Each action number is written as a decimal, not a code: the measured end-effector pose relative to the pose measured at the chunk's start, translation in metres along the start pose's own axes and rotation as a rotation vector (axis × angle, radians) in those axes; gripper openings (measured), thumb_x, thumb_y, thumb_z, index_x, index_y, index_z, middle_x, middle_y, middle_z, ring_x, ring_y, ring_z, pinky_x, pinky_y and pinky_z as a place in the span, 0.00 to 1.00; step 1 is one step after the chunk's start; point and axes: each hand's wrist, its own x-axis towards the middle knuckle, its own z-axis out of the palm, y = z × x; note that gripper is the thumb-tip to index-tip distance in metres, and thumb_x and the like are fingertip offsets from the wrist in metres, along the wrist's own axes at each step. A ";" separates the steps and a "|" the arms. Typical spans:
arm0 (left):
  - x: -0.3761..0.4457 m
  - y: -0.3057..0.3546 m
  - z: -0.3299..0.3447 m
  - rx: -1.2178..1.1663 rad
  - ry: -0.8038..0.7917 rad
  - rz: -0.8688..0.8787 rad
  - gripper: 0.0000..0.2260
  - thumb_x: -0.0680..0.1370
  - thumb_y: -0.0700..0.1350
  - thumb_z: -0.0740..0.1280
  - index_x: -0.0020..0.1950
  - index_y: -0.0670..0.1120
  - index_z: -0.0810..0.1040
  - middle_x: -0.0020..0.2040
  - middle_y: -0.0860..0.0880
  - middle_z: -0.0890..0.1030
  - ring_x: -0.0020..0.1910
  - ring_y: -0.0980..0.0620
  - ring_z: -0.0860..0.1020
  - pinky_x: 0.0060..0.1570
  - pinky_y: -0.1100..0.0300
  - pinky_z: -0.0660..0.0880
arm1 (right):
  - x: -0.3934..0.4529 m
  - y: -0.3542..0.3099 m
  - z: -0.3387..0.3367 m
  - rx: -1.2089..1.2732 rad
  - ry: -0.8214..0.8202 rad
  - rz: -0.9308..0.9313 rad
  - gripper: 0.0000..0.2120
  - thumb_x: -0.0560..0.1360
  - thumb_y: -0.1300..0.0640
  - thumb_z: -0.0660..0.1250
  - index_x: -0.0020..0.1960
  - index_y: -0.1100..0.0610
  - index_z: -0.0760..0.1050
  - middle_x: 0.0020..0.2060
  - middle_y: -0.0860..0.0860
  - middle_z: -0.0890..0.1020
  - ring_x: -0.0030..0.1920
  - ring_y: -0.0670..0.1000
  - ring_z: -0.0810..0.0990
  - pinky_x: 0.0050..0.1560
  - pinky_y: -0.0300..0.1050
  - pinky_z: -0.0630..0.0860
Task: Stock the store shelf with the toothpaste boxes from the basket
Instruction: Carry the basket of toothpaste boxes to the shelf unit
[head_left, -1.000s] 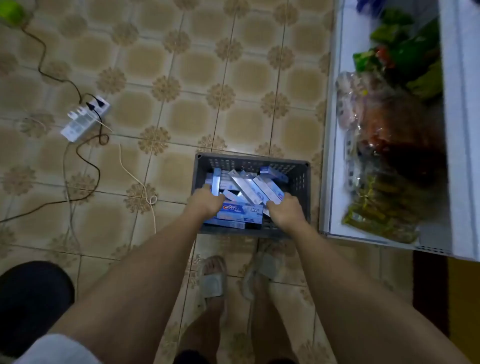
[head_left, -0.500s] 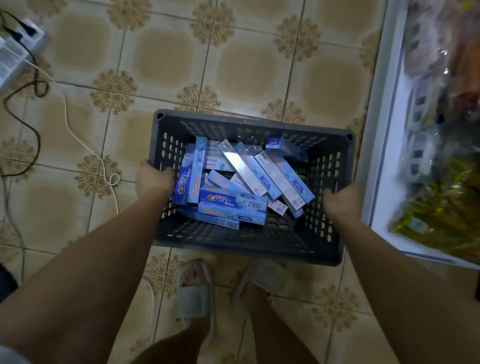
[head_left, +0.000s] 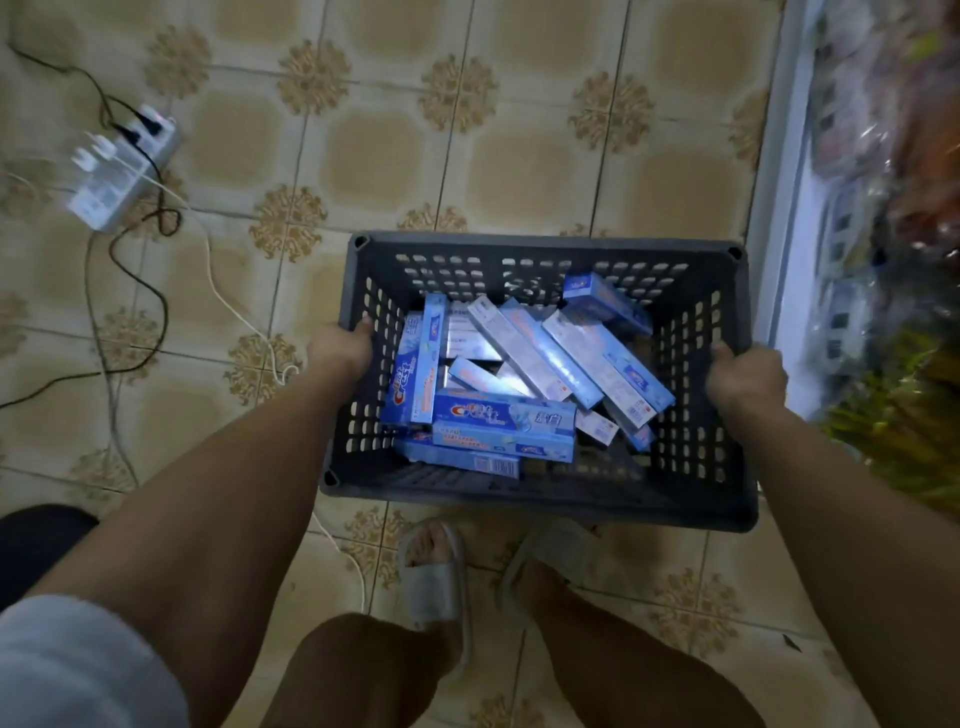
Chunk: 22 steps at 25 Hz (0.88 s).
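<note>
There is a single view, taken from a camera worn on the person's head. It looks steeply down and a little forward, so the tiled floor (head_left: 519, 156) fills the upper part of the picture and the person's own legs and slippered feet (head_left: 434, 566) show at the bottom edge. Both forearms run up from the lower corners toward the middle, and the dark basket (head_left: 540, 493) sits close under the lens, near the centre. The wide lens bends straight lines at the edges. At the right border the white shelf (head_left: 779, 208) is cut off and blurred. No second view is given, so nothing is shared
</note>
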 end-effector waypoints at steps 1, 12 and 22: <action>-0.015 0.011 -0.016 -0.002 -0.007 0.010 0.25 0.79 0.57 0.63 0.62 0.37 0.76 0.55 0.38 0.81 0.51 0.36 0.80 0.53 0.43 0.79 | -0.013 -0.011 -0.020 0.000 0.003 -0.019 0.24 0.82 0.50 0.59 0.69 0.68 0.67 0.66 0.65 0.73 0.65 0.65 0.72 0.64 0.56 0.70; -0.238 0.222 -0.287 -0.202 -0.043 0.237 0.20 0.80 0.52 0.64 0.63 0.36 0.74 0.50 0.38 0.80 0.47 0.39 0.79 0.40 0.53 0.73 | -0.200 -0.160 -0.314 0.211 0.057 -0.115 0.24 0.76 0.53 0.65 0.66 0.68 0.71 0.62 0.64 0.77 0.62 0.65 0.77 0.63 0.57 0.74; -0.356 0.356 -0.466 -0.334 0.012 0.409 0.07 0.79 0.43 0.63 0.43 0.42 0.71 0.29 0.44 0.69 0.21 0.50 0.64 0.20 0.67 0.63 | -0.277 -0.305 -0.509 0.424 0.038 -0.365 0.07 0.70 0.67 0.62 0.45 0.68 0.76 0.30 0.63 0.77 0.23 0.56 0.74 0.25 0.46 0.72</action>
